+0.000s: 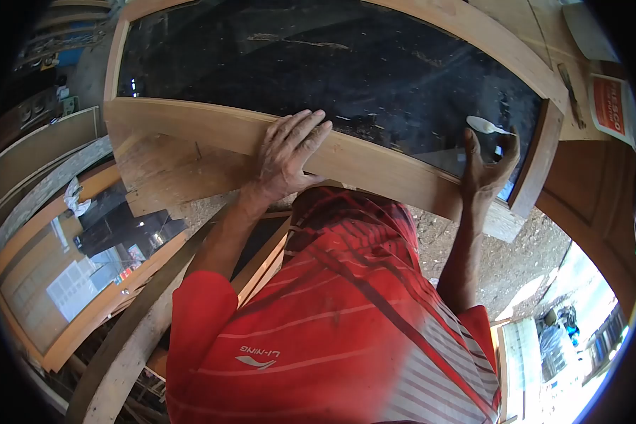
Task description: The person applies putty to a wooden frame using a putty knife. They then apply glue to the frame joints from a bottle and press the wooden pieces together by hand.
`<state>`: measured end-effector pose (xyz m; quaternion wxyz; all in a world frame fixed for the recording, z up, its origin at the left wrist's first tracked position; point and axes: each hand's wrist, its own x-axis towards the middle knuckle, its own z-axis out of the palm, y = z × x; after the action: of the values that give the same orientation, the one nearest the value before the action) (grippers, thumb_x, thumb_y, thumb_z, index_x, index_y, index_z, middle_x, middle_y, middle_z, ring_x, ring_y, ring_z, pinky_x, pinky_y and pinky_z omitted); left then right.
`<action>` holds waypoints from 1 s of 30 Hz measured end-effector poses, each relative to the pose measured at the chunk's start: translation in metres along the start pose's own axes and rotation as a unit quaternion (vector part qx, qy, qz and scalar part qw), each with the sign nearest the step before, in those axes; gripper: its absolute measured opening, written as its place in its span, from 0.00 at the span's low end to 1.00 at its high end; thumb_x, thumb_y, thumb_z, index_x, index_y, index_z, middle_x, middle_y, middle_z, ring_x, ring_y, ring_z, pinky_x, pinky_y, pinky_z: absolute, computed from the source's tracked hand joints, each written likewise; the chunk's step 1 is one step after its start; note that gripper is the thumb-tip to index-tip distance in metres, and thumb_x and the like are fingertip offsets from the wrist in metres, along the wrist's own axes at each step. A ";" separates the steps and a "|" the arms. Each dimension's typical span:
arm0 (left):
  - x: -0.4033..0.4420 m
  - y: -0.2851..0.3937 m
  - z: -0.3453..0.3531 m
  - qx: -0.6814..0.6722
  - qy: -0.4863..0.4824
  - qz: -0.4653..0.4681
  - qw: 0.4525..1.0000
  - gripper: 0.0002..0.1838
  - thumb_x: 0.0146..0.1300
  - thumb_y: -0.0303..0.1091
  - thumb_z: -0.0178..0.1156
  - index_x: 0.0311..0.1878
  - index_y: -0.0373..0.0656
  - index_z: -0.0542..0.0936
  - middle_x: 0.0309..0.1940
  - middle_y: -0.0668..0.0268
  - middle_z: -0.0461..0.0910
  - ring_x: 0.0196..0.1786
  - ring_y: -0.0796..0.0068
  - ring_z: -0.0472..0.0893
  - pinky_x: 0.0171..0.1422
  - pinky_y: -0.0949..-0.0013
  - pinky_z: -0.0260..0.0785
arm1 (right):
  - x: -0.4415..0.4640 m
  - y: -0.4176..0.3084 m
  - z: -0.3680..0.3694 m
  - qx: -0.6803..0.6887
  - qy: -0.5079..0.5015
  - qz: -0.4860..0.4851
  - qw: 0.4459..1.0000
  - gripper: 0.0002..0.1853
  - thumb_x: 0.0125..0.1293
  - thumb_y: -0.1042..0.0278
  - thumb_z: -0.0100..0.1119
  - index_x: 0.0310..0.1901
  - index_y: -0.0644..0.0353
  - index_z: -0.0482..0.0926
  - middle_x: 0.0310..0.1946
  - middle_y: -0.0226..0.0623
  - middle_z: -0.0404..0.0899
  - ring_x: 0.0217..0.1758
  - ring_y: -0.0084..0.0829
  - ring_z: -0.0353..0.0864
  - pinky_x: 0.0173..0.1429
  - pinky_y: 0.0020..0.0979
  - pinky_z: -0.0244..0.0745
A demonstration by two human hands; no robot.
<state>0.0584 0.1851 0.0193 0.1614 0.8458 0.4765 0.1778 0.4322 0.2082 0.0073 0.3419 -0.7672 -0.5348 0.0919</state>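
Note:
A wooden frame with a dark glass panel lies before me, wood chips and dust scattered over the glass. My left hand rests on the near rail, its fingers stretched over the wood toward the glass edge. Over the panel's right end, my right hand holds a small white oval thing with a thin, tapered tip between thumb and fingers. It looks like a small glue bottle, but its kind is not certain. The frame's right end rail runs beside that hand.
A white tub with a red label stands at the right, near a thin wooden stick. Another wooden-framed glass panel lies at lower left with papers on it. A wooden beam slants beside my body. Brown panelled wood is at right.

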 end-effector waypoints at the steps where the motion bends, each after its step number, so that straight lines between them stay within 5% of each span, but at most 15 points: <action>1: 0.001 -0.001 0.002 0.000 0.002 0.002 1.000 0.56 0.35 0.39 0.88 0.76 0.45 0.77 0.76 0.58 0.76 0.77 0.54 0.75 0.79 0.45 0.65 | 0.009 -0.001 0.003 0.012 -0.005 -0.015 1.000 0.53 0.59 0.46 0.86 0.79 0.61 0.67 0.65 0.50 0.78 0.67 0.46 0.78 0.67 0.44 0.75; 6: 0.001 0.000 0.001 0.002 -0.002 -0.007 1.000 0.56 0.35 0.39 0.87 0.76 0.45 0.77 0.77 0.59 0.76 0.77 0.54 0.75 0.79 0.46 0.65 | 0.025 0.008 0.013 0.014 -0.059 -0.097 0.993 0.26 0.67 0.57 0.81 0.63 0.55 0.86 0.61 0.44 0.86 0.65 0.41 0.83 0.68 0.42 0.76; 9: 0.000 0.000 0.002 0.003 -0.001 -0.005 1.000 0.57 0.36 0.42 0.88 0.77 0.46 0.76 0.78 0.59 0.74 0.78 0.55 0.74 0.81 0.46 0.64 | 0.023 -0.005 0.012 0.076 -0.084 -0.040 0.993 0.15 0.69 0.63 0.79 0.54 0.55 0.89 0.54 0.40 0.90 0.60 0.37 0.87 0.64 0.39 0.79; 10: -0.002 -0.002 0.004 -0.002 -0.002 -0.004 1.000 0.59 0.37 0.44 0.88 0.79 0.47 0.74 0.79 0.60 0.73 0.79 0.55 0.73 0.82 0.46 0.63 | 0.018 -0.011 0.008 0.109 -0.097 0.025 0.989 0.17 0.72 0.64 0.76 0.59 0.57 0.86 0.49 0.41 0.91 0.54 0.35 0.90 0.58 0.36 0.82; 14: -0.004 -0.005 0.005 -0.013 -0.011 0.006 1.000 0.60 0.39 0.48 0.87 0.80 0.47 0.72 0.80 0.59 0.71 0.80 0.55 0.70 0.84 0.46 0.60 | -0.008 -0.042 -0.022 0.104 -0.165 0.036 0.980 0.20 0.78 0.66 0.68 0.67 0.59 0.79 0.47 0.40 0.91 0.50 0.31 0.91 0.53 0.34 0.82; 20: -0.006 -0.014 -0.002 -0.061 -0.006 0.035 0.998 0.57 0.40 0.43 0.88 0.78 0.45 0.74 0.78 0.57 0.72 0.80 0.53 0.71 0.83 0.45 0.61 | -0.095 -0.100 -0.040 0.089 -0.281 0.126 0.947 0.20 0.69 0.58 0.78 0.54 0.62 0.83 0.39 0.44 0.91 0.41 0.31 0.91 0.46 0.36 0.84; 25: -0.004 -0.037 -0.034 -0.041 -0.013 0.058 0.997 0.55 0.46 0.54 0.85 0.78 0.43 0.75 0.78 0.55 0.72 0.81 0.50 0.69 0.84 0.44 0.59 | -0.153 -0.131 -0.036 0.126 -0.262 0.138 0.947 0.19 0.76 0.54 0.72 0.56 0.61 0.84 0.38 0.41 0.88 0.41 0.28 0.85 0.48 0.35 0.81; 27: -0.007 -0.046 -0.029 -0.061 0.005 0.055 0.997 0.51 0.46 0.55 0.84 0.74 0.42 0.79 0.76 0.56 0.74 0.79 0.51 0.71 0.83 0.44 0.60 | -0.166 -0.139 -0.031 0.168 -0.225 0.143 0.949 0.16 0.80 0.56 0.68 0.55 0.61 0.85 0.35 0.28 0.83 0.38 0.19 0.77 0.45 0.27 0.74; 30: -0.010 -0.052 -0.021 -0.088 0.025 0.071 0.993 0.48 0.47 0.56 0.84 0.71 0.41 0.81 0.75 0.57 0.76 0.78 0.52 0.72 0.82 0.43 0.61 | -0.177 -0.144 -0.030 0.183 -0.202 0.171 0.947 0.17 0.80 0.56 0.66 0.54 0.63 0.85 0.36 0.36 0.87 0.38 0.25 0.83 0.44 0.33 0.78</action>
<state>0.0057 0.2044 0.0132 0.2097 0.8553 0.4016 0.2514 0.2660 0.0673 0.0796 0.3407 -0.7367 -0.4277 0.3979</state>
